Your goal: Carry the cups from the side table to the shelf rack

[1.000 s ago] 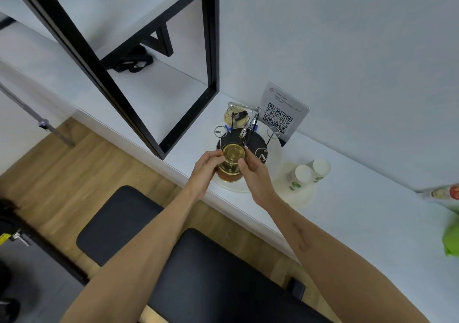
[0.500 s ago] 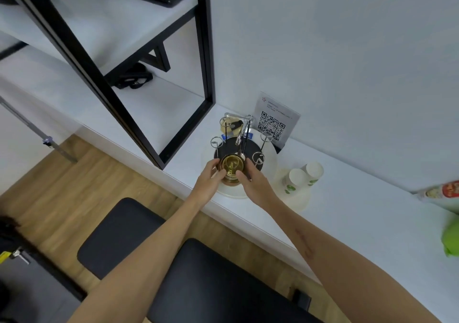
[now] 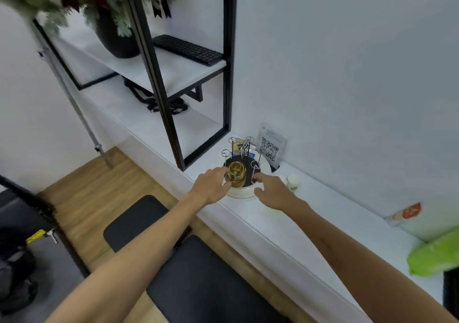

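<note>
An amber glass cup (image 3: 236,174) stands upright at the front of a round cup holder (image 3: 244,190) with a black top, a white rim and thin wire pegs. My left hand (image 3: 211,186) wraps its fingers around the cup's left side. My right hand (image 3: 272,191) hovers just right of the holder, fingers apart and off the cup. A second glass cup (image 3: 237,145) sits at the holder's back. Two white paper cups (image 3: 293,181) stand right of the holder, partly hidden by my right hand. The black-framed shelf rack (image 3: 173,74) rises to the left.
A QR-code sign (image 3: 271,146) leans on the wall behind the holder. The rack's shelf carries a black keyboard (image 3: 190,52) and a dark plant pot (image 3: 116,36). A black strap bundle (image 3: 164,105) lies below. A green bag (image 3: 434,254) sits far right. A black bench (image 3: 198,273) is under my arms.
My right hand has let go of the amber cup and drawn back to the right, fingers spread. My left hand still holds the cup. The camera has tilted up, showing more of the rack.
</note>
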